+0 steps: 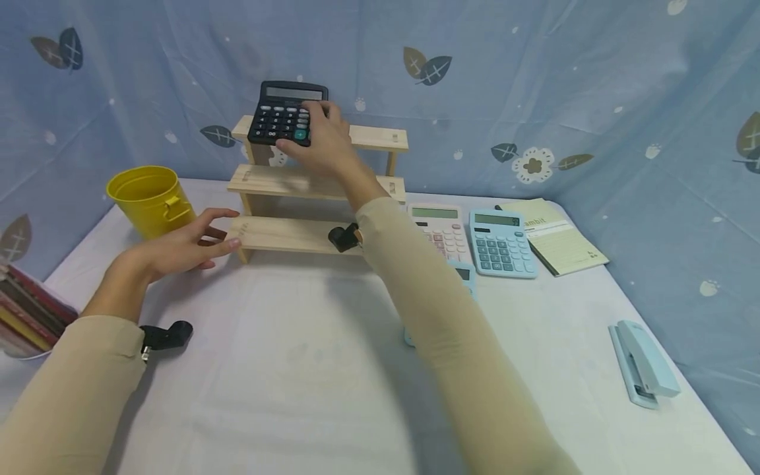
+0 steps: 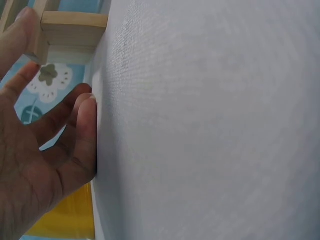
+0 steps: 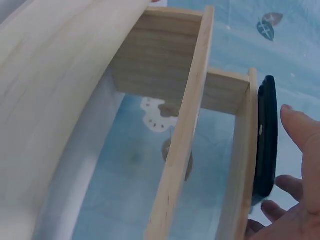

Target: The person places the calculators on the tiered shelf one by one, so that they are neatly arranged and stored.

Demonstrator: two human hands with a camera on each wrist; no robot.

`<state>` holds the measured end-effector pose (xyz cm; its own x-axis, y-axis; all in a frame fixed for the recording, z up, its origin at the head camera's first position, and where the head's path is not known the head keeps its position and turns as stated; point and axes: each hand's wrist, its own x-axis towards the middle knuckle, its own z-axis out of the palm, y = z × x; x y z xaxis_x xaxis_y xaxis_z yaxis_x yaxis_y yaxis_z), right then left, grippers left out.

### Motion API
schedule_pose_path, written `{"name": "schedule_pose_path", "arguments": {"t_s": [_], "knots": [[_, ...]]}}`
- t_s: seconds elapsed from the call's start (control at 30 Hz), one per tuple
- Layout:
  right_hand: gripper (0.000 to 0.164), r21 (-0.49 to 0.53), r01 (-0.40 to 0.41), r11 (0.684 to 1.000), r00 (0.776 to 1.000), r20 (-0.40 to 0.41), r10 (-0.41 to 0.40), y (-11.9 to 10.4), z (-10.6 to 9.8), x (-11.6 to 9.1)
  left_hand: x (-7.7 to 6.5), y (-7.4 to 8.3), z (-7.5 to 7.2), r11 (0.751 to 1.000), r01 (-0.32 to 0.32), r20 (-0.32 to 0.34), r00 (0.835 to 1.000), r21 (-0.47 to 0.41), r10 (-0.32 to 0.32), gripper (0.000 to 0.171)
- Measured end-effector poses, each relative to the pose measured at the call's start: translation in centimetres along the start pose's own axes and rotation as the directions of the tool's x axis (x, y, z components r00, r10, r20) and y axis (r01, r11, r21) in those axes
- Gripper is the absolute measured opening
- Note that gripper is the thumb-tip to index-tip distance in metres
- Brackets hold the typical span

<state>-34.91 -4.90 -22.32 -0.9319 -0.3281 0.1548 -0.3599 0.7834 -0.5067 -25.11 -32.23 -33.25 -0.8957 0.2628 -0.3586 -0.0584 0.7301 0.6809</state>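
A black desk calculator (image 1: 279,122) lies face up on the top step of a three-step wooden shelf (image 1: 285,178). Over its right side reaches my right hand (image 1: 323,135), thumb near the front edge. In the right wrist view, the calculator (image 3: 266,140) is edge-on against the top plank, with a gap between it and the thumb; the right hand's fingertips (image 3: 272,210) are close to its edge. At the lowest step's left end, my left hand (image 1: 178,247) holds the plank's end between thumb and index finger; its other fingers (image 2: 86,125) are loosely bent beside the tabletop.
A yellow bucket (image 1: 145,201) stands left of the shelf, and books in a holder (image 1: 32,316) sit at far left. Right of the shelf are a pink-white calculator (image 1: 439,224), blue calculators (image 1: 503,244) and a notebook (image 1: 561,237). A light-blue stapler (image 1: 644,363) lies near the right edge.
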Motion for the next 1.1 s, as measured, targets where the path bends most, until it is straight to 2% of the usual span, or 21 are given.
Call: {"name": "schedule_pose_path", "arguments": {"t_s": [0.23, 0.53, 0.87, 1.1], "knots": [[0.093, -0.055, 0.035, 0.998, 0.999, 0.029, -0.034, 1.6, -1.8, -1.5, 0.1, 0.2, 0.2, 1.000, -0.004, 0.004, 1.000, -0.003, 0.004, 0.089], [0.093, -0.113, 0.131, 0.985, 0.990, 0.073, -0.123, 3.4, -3.8, -4.5, -0.1, 0.3, 0.3, 1.000, -0.002, -0.006, 1.000, -0.009, 0.002, 0.090], [0.088, -0.144, 0.277, 0.950, 0.961, 0.043, -0.273, 4.7, -4.5, -8.1, -0.5, 0.1, -0.2, 1.000, 0.001, -0.021, 1.000, 0.008, -0.001, 0.089], [0.084, -0.165, 0.339, 0.926, 0.941, 0.045, -0.336, 7.1, -4.7, -10.3, 0.0, -0.2, 0.3, 1.000, -0.014, -0.014, 1.000, -0.001, 0.014, 0.087]]}}
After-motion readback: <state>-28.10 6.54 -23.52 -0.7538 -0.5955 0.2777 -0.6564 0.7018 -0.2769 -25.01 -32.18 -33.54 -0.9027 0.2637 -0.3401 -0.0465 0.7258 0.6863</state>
